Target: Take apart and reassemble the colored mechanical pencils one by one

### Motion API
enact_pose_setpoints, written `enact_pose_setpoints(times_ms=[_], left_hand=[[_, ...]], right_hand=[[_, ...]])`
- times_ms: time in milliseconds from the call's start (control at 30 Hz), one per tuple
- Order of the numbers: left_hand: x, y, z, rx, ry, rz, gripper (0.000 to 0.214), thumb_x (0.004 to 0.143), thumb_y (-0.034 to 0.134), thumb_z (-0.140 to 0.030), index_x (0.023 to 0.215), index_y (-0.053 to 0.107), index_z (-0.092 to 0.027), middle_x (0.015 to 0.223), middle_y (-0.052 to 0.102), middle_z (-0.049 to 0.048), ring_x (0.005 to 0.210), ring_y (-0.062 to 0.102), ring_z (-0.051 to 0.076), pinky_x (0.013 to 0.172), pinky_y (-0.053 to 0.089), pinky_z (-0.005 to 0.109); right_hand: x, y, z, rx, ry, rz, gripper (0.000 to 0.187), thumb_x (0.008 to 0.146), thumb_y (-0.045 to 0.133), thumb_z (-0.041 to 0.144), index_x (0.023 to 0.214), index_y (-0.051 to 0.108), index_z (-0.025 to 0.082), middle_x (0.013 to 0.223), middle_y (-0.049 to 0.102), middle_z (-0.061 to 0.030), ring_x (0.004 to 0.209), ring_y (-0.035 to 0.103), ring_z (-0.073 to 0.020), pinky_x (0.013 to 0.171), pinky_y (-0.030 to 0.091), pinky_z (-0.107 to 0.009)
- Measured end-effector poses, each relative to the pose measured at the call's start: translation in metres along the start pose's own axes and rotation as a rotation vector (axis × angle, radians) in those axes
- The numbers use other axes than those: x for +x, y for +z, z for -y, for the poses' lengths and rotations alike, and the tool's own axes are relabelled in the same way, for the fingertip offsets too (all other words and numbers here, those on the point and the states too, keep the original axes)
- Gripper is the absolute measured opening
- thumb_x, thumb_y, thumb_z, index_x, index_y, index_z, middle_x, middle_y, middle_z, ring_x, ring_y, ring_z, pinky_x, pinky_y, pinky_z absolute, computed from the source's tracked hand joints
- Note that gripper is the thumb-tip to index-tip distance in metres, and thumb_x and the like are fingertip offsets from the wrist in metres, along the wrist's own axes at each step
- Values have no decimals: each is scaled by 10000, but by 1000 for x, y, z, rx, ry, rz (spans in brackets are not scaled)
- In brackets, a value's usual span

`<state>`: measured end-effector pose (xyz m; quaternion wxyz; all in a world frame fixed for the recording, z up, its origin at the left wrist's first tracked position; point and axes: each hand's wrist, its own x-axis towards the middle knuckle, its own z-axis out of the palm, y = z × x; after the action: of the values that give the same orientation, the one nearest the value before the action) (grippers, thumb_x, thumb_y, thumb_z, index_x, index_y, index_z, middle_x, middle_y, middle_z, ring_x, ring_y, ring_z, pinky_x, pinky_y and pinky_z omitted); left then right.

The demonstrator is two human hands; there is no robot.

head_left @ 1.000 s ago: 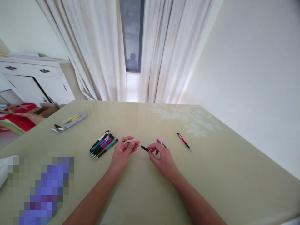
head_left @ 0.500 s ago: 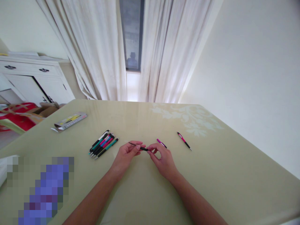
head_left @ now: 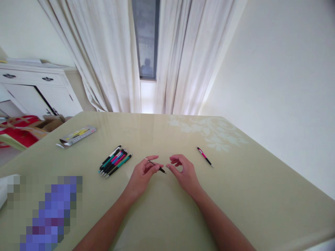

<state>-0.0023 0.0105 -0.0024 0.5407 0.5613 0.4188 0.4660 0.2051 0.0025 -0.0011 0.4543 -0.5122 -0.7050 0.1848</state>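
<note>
My left hand point(head_left: 142, 172) is closed in a pinch on a thin black pen refill point(head_left: 156, 165) whose dark tip points right, toward my right hand. My right hand point(head_left: 184, 172) rests on the green table point(head_left: 235, 195) a little to the right, with its fingers loosely curled and apart and nothing visible in them. A small gap separates the refill's tip from my right thumb. Several pens point(head_left: 115, 161) in black, teal, pink and blue lie bundled to the left of my left hand. One pink and black pen point(head_left: 205, 157) lies alone to the right.
A flat grey box point(head_left: 76, 136) lies near the table's far left edge. A white cabinet point(head_left: 39, 90) and red bags point(head_left: 18, 134) stand beyond the table at the left. Curtains point(head_left: 115, 52) hang behind it. A wall runs along the right.
My right hand let go of the black tip piece and drew slightly right. The refill with its tip is now in my left hand alone. The pink piece behind my right hand is no longer visible.
</note>
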Motion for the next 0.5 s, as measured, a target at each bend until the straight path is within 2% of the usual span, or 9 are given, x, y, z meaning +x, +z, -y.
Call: enact_pose_setpoints(times_ms=[67, 133, 200, 300, 400, 500], left_hand=[[-2, -1, -1, 126, 29, -60, 617, 878, 713, -434, 1410, 501, -204, 871, 787, 23, 872, 727, 222, 799, 535, 332], [-3, -2, -2, 242, 58, -106, 627, 878, 712, -419, 1429, 479, -231, 814, 749, -12, 813, 704, 219, 699, 509, 296], [-4, -3, -2, 314, 78, -111, 461, 892, 690, -421, 1307, 585, -249, 819, 729, -8, 794, 692, 221, 641, 486, 279], [-4, -4, -1, 369, 155, -72, 230, 947, 615, -427, 1057, 696, -242, 900, 730, 27, 821, 693, 220, 705, 505, 297], [-4, -4, -1, 438, 270, -50, 231, 980, 570, -407, 961, 719, -232, 907, 710, 43, 813, 671, 215, 762, 504, 314], [-4, -4, -1, 531, 321, -61, 233, 989, 559, -392, 934, 719, -232, 900, 700, 45, 803, 648, 214, 748, 492, 314]], right_hand=[[3, -6, -9, -141, 48, -71, 203, 936, 675, 365, 1055, 649, 202, 1029, 699, -83, 890, 671, -224, 804, 556, -366], [4, -11, -20, -280, 85, -101, 225, 933, 669, 372, 1075, 652, 198, 1067, 686, -103, 921, 654, -250, 847, 536, -408], [4, -12, -31, -366, 119, -84, 247, 918, 679, 357, 1101, 659, 192, 1096, 676, -115, 934, 644, -263, 874, 521, -434], [4, -11, -42, -419, 167, -2, 153, 910, 679, 296, 1021, 696, 191, 1033, 675, -103, 930, 635, -267, 883, 508, -440], [5, -9, -41, -398, 160, 29, 90, 934, 640, 265, 901, 687, 195, 947, 675, -84, 910, 629, -257, 867, 502, -417], [6, -8, -30, -234, 89, 43, 97, 973, 589, 258, 928, 654, 202, 933, 689, -58, 879, 639, -222, 844, 509, -370]])
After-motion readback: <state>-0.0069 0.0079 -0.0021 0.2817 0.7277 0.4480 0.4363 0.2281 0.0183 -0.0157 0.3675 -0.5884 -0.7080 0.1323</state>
